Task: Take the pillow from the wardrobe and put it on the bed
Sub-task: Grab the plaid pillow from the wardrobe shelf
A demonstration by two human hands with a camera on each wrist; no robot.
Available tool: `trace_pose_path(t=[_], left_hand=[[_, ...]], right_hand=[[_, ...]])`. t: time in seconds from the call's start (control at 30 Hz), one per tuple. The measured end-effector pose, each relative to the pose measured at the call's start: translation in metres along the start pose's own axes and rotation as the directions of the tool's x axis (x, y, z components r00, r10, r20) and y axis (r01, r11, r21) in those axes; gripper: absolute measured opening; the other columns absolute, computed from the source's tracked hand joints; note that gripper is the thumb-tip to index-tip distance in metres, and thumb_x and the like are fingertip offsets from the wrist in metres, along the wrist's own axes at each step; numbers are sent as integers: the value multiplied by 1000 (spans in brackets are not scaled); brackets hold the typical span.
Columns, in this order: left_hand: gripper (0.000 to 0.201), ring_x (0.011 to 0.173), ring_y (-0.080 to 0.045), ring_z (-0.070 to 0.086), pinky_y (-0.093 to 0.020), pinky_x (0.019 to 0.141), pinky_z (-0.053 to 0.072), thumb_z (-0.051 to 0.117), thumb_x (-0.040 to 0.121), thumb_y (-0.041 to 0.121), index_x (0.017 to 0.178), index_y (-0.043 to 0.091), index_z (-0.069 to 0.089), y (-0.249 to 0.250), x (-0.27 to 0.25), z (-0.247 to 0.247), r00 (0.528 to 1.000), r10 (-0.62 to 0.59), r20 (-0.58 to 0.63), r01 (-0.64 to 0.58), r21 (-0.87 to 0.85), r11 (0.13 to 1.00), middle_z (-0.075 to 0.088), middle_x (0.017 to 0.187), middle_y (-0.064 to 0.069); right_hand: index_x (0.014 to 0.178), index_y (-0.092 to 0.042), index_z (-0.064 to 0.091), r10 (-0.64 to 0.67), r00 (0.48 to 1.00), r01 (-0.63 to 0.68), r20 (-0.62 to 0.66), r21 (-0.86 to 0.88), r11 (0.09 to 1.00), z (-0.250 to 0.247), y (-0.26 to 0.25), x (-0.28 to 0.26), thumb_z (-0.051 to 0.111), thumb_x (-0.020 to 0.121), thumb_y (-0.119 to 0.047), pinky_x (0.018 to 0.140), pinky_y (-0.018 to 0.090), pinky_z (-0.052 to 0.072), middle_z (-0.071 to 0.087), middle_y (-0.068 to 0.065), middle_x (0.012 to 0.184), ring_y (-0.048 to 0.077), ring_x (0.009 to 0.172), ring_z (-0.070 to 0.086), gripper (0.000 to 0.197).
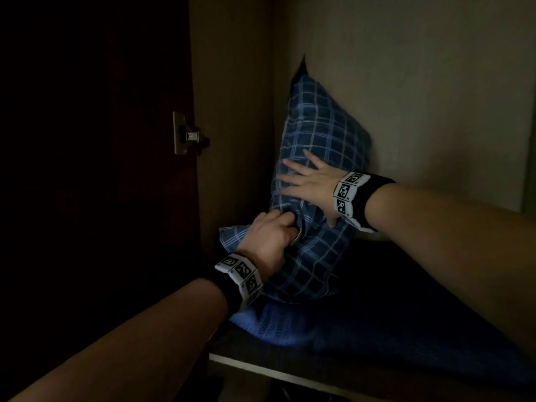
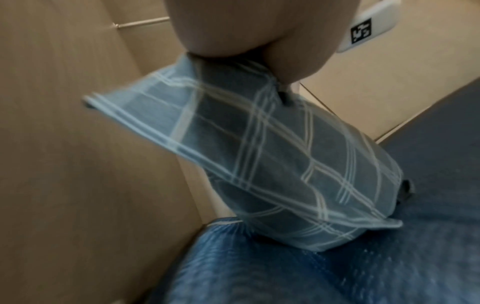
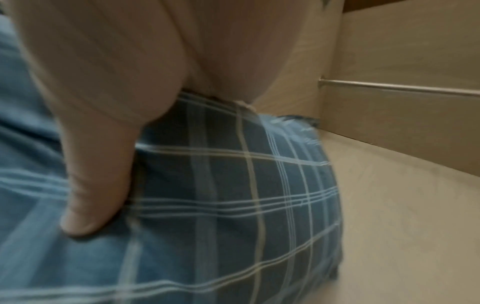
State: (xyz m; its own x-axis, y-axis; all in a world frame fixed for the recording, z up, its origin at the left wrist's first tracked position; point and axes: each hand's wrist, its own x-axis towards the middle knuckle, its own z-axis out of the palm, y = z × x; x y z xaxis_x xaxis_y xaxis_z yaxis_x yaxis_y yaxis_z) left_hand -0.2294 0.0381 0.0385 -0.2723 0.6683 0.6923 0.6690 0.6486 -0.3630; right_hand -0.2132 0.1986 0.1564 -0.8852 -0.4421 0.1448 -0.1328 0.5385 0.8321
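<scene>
The left hand [image 1: 269, 239], low in the middle of the frame, had its fingers curled into a bunch of the pillow's [image 1: 316, 158] checked blue cover near the lower end, gripping it. The right hand [image 1: 307, 181], just above, lay flat with fingers spread straight across the pillow's face, pressing on it; the right wrist view showed the thumb [image 3: 96, 185] sunk into the fabric.

The pillow stood nearly upright inside the wardrobe, its top corner reaching toward the upper middle of the frame, its back close to the pale rear wall [image 1: 420, 97] and its left edge near the side panel [image 1: 232, 111]. To its right the compartment was open space.

Its lower end rested on a folded blue blanket [image 1: 304, 326] lying on the shelf [image 1: 261, 365], whose pale front edge crossed the bottom of the frame. At left hung the dark open door [image 1: 87, 140] with a metal hinge [image 1: 188, 134].
</scene>
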Motion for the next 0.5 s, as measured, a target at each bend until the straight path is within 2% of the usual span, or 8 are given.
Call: trace_pose_path(t=[0.07, 0.13, 0.23, 0.33, 0.43, 0.5], left_hand=[[21, 80, -31, 54, -32, 67, 28, 71, 62, -1, 78, 11, 70, -1, -5, -6, 1000, 6, 18, -6, 15, 1000, 59, 89, -7], [19, 85, -31, 53, -33, 70, 26, 70, 68, 2, 84, 12, 72, 1, -9, -11, 999, -15, 48, 13, 36, 999, 60, 94, -7], [21, 92, -30, 49, -38, 74, 32, 66, 77, 9, 95, 15, 75, 8, -10, -16, 997, -30, 66, 25, 69, 997, 59, 103, -6], [32, 102, -31, 45, -41, 80, 31, 60, 83, 16, 112, 19, 72, 19, -5, -25, 995, -66, 81, 60, 74, 995, 56, 113, -6], [47, 114, -32, 40, -44, 93, 33, 59, 84, 23, 131, 20, 60, 31, 5, -33, 980, -139, 142, 129, 78, 989, 49, 124, -8], [53, 120, -33, 38, -48, 104, 32, 63, 78, 34, 128, 17, 60, 43, 16, -39, 966, -202, 160, 192, 79, 978, 46, 127, -10]], right_hand=[[149, -24, 31, 13, 1000, -13, -2, -22, 1000, 0, 1, -10, 85, 53, -59, 110, 71, -8, 20, 3, 162, 29, 150, -7, 116], [141, -27, 46, 27, 996, -29, -84, -23, 999, 8, 4, -25, 73, 57, -73, 109, 72, -10, 41, -1, 152, 27, 150, 9, 99], [133, -27, 54, 67, 986, -65, -150, 17, 998, 22, 5, -58, 57, 57, -87, 109, 71, -10, 53, -2, 137, 24, 142, 27, 97], [137, -24, 47, 144, 976, -132, -163, 80, 988, 39, 8, -94, 53, 50, -93, 112, 70, -4, 51, 3, 135, 24, 136, 36, 111], [152, -23, 24, 233, 970, -219, -68, 167, 961, 56, 18, -134, 56, 43, -95, 110, 64, -11, 35, 7, 151, 27, 145, 22, 134], [155, -26, 4, 298, 953, -301, 48, 218, 928, 66, 22, -161, 58, 39, -96, 110, 58, -12, 19, 10, 160, 27, 148, 11, 145]])
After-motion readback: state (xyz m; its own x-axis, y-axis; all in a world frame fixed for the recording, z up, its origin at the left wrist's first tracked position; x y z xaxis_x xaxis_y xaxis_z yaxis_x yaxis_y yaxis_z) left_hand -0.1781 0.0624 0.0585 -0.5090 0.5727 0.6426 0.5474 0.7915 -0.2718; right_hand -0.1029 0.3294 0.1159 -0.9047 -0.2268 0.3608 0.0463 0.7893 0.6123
